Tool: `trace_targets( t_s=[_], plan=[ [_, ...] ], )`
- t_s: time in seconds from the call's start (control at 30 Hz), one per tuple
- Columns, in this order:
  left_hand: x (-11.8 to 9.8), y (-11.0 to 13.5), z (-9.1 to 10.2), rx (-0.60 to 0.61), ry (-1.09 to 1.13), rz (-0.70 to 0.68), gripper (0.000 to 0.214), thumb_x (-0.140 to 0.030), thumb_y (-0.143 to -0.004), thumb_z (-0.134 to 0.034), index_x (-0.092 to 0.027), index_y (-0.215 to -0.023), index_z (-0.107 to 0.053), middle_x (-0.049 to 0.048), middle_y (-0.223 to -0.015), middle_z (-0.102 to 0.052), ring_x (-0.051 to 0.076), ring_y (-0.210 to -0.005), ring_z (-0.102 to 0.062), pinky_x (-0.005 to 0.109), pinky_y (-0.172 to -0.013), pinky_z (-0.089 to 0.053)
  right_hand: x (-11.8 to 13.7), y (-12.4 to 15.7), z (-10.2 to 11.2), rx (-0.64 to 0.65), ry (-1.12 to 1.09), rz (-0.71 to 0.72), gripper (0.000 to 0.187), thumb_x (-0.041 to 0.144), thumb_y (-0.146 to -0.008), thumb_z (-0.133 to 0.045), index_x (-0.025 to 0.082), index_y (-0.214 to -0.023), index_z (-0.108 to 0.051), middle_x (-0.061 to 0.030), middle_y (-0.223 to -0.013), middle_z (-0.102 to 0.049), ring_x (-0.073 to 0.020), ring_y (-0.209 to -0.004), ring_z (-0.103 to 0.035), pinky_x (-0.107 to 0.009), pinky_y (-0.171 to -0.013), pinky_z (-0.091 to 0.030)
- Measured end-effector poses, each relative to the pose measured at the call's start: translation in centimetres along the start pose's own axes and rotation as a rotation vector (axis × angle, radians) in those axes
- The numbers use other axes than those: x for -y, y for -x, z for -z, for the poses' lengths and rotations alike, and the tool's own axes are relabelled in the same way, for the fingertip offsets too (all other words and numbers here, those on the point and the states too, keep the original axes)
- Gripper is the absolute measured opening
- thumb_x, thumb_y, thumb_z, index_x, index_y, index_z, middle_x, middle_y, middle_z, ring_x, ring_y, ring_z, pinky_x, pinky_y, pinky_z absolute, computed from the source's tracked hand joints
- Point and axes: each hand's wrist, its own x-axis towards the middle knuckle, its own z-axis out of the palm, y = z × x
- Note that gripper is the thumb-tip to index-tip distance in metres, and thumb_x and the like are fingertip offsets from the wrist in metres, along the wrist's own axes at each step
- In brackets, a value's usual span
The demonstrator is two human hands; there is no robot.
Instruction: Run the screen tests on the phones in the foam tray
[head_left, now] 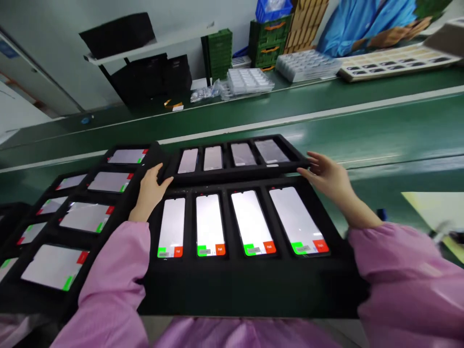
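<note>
A black tray carries a row of smartphones with pale screens, such as the phone. My left hand is at its left end, thumb and fingers bent around the edge. At the right end my right hand grips the corner between thumb and fingers. Nearer to me lies a second black tray, holding smartphones with bright white screens, such as the phone. Each of these screens has a green and a red box at the bottom. Parts of the far tray's edges are hidden behind my fingers.
More black trays with lit phones lie to the left. Across the green bench are clear plastic trays, green crates and a pale tray before another person in a blue sleeve. Yellow paper lies at right.
</note>
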Motion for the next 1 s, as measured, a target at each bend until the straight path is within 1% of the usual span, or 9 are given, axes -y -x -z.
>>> trace_targets(
  t_s=[0.07, 0.17, 0.27, 0.4, 0.53, 0.63, 0.77, 0.9, 1.0],
  plan=[
    [-2.0, 0.8, 0.2, 0.034, -0.051, -0.097, 0.045, -0.043, -0.097, -0.063, -0.02, -0.136, -0.067, 0.0145, -0.147, -0.066, 0.031, -0.142, -0.059, 0.054, -0.126, -0.046, 0.4, 0.2, 0.1, 0.044, 0.067, 0.153, 0.05, 0.062, -0.097, -0.061, 0.022, -0.123, -0.074, -0.0143, -0.124, -0.075, -0.0335, -0.118, -0.07, -0.055, -0.106, -0.055],
    [-4.7, 3.6, -0.1, 0.208, -0.097, -0.222, 0.037, -0.052, -0.1, -0.057, -0.026, -0.115, -0.078, 0.0077, -0.127, -0.074, 0.027, -0.126, -0.066, 0.05, -0.12, -0.05, 1.2, 2.4, 0.6, 0.183, 0.183, 0.357, 0.034, 0.053, -0.101, -0.059, 0.026, -0.098, -0.08, -0.011, -0.125, -0.076, -0.0332, -0.121, -0.066, -0.058, -0.105, -0.053],
    [-6.5, 5.1, -2.3, 0.399, -0.158, -0.301, 0.038, -0.059, -0.098, -0.057, -0.029, -0.1, -0.082, 0.0068, -0.128, -0.075, 0.03, -0.129, -0.064, 0.058, -0.123, -0.045, 1.9, 3.9, 0.0, 0.278, 0.287, 0.433, 0.032, 0.047, -0.104, -0.057, 0.028, -0.099, -0.082, -0.0116, -0.139, -0.071, -0.0372, -0.127, -0.061, -0.06, -0.098, -0.053],
    [-6.8, 4.7, -5.7, 0.475, -0.25, -0.302, 0.044, -0.057, -0.101, -0.049, -0.024, -0.1, -0.079, 0.0133, -0.147, -0.065, 0.038, -0.149, -0.05, 0.076, -0.128, -0.026, 1.9, 4.3, -1.5, 0.27, 0.359, 0.422, 0.036, 0.047, -0.108, -0.051, 0.023, -0.101, -0.078, -0.0135, -0.142, -0.07, -0.0381, -0.131, -0.058, -0.059, -0.099, -0.051],
    [-7.0, 4.5, -6.0, 0.516, -0.286, -0.286, 0.044, -0.054, -0.103, -0.045, -0.024, -0.102, -0.077, 0.0138, -0.142, -0.069, 0.039, -0.144, -0.056, 0.081, -0.125, -0.025, 1.7, 4.8, -1.9, 0.196, 0.381, 0.364, 0.041, 0.047, -0.11, -0.05, 0.02, -0.093, -0.075, -0.0159, -0.135, -0.072, -0.0366, -0.129, -0.06, -0.055, -0.099, -0.051],
    [-8.8, 5.0, -6.2, 0.491, -0.295, -0.365, 0.044, -0.054, -0.105, -0.045, -0.026, -0.106, -0.078, 0.0124, -0.145, -0.067, 0.04, -0.147, -0.053, 0.083, -0.125, -0.025, 2.0, 5.2, -1.6, 0.164, 0.387, 0.34, 0.043, 0.045, -0.11, -0.05, 0.02, -0.087, -0.076, -0.0153, -0.138, -0.072, -0.0375, -0.131, -0.06, -0.056, -0.1, -0.051],
    [-12.4, 5.7, -8.9, 0.54, -0.289, -0.53, 0.041, -0.047, -0.108, -0.044, -0.025, -0.12, -0.077, 0.0123, -0.154, -0.062, 0.038, -0.151, -0.049, 0.082, -0.127, -0.022, 2.0, 5.1, -1.3, 0.188, 0.358, 0.334, 0.036, 0.045, -0.106, -0.061, 0.023, -0.085, -0.08, -0.0109, -0.151, -0.065, -0.0399, -0.136, -0.056, -0.059, -0.101, -0.049],
    [-13.9, 5.8, -11.7, 0.612, -0.252, -0.469, 0.04, -0.046, -0.107, -0.047, -0.022, -0.12, -0.076, 0.0141, -0.156, -0.059, 0.041, -0.156, -0.041, 0.087, -0.125, -0.02, 1.3, 4.7, -1.2, 0.236, 0.288, 0.297, 0.027, 0.044, -0.104, -0.065, 0.028, -0.091, -0.082, -0.007, -0.149, -0.066, -0.0372, -0.132, -0.059, -0.058, -0.102, -0.047],
    [-13.9, 5.6, -12.3, 0.607, -0.218, -0.433, 0.039, -0.047, -0.107, -0.046, -0.025, -0.118, -0.076, 0.0111, -0.15, -0.063, 0.041, -0.156, -0.04, 0.088, -0.124, -0.018, 1.0, 4.5, -1.3, 0.269, 0.243, 0.277, 0.024, 0.042, -0.104, -0.066, 0.03, -0.093, -0.083, -0.0052, -0.149, -0.067, -0.0363, -0.132, -0.059, -0.059, -0.105, -0.044]
  ],
)
